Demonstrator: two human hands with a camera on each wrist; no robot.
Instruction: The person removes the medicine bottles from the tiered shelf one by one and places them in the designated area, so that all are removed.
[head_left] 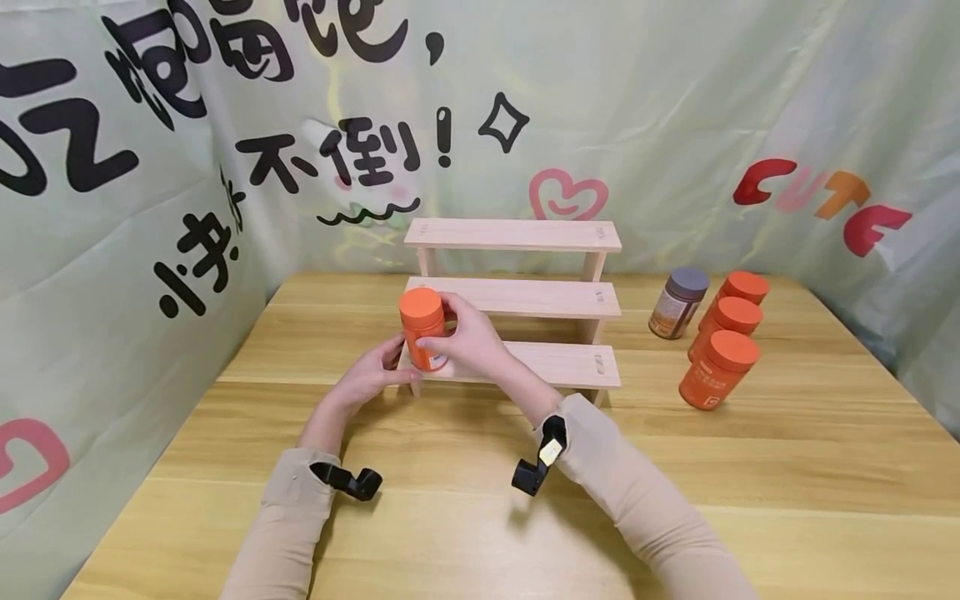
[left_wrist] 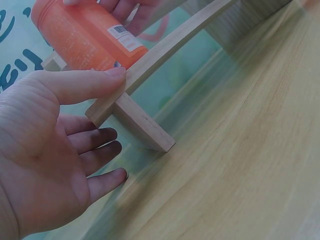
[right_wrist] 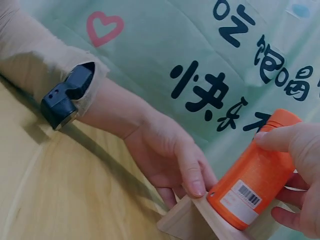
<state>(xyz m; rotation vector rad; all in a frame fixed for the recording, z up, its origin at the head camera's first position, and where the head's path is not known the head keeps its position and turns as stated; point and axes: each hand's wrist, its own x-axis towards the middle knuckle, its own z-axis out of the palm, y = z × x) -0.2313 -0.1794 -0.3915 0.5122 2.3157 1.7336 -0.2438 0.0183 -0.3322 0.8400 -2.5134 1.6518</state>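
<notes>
An orange bottle [head_left: 422,329] with an orange lid stands on the left end of the lowest step of a three-step wooden shelf [head_left: 555,362]. My right hand [head_left: 459,333] grips the bottle from the right, fingers curled round its body [right_wrist: 255,175]. My left hand [head_left: 378,371] lies open beside the step's left end. Its thumb [left_wrist: 100,80] touches the step's edge [left_wrist: 150,55] just below the bottle's base [left_wrist: 85,35], and its other fingers hang relaxed under the step.
Three orange bottles [head_left: 720,367] and one with a grey lid [head_left: 678,302] stand on the wooden table [head_left: 787,467] to the right of the shelf. Printed cloth walls [head_left: 112,250] close in the left, back and right.
</notes>
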